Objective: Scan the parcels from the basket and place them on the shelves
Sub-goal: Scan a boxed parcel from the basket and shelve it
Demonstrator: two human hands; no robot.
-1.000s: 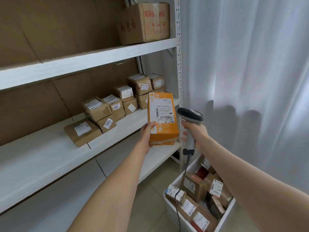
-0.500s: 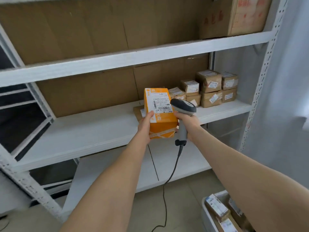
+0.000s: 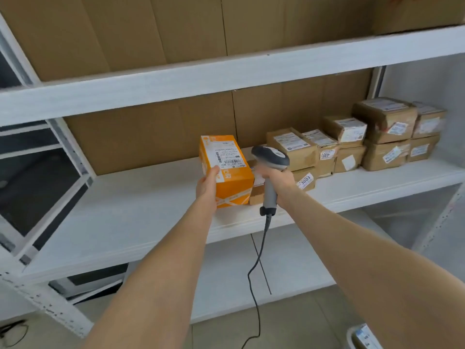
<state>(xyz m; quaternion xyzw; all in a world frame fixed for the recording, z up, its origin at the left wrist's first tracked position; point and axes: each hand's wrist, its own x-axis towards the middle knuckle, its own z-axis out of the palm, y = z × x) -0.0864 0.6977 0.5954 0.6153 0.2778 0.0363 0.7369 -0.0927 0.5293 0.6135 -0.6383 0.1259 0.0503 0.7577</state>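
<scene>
Parcel (image 3: pixel 226 172), orange, gripped in my left hand (image 3: pixel 206 188) at shelf (image 3: pixel 125 210); just right of that grip, my right hand (image 3: pixel 280 181) clamps scanner (image 3: pixel 270 157).

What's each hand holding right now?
Left hand: holds the orange parcel.
Right hand: holds the barcode scanner by its handle.

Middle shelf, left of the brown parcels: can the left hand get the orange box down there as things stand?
Probably yes. The left hand holds the orange box just above bare middle shelf; nothing shows in its way.
</scene>
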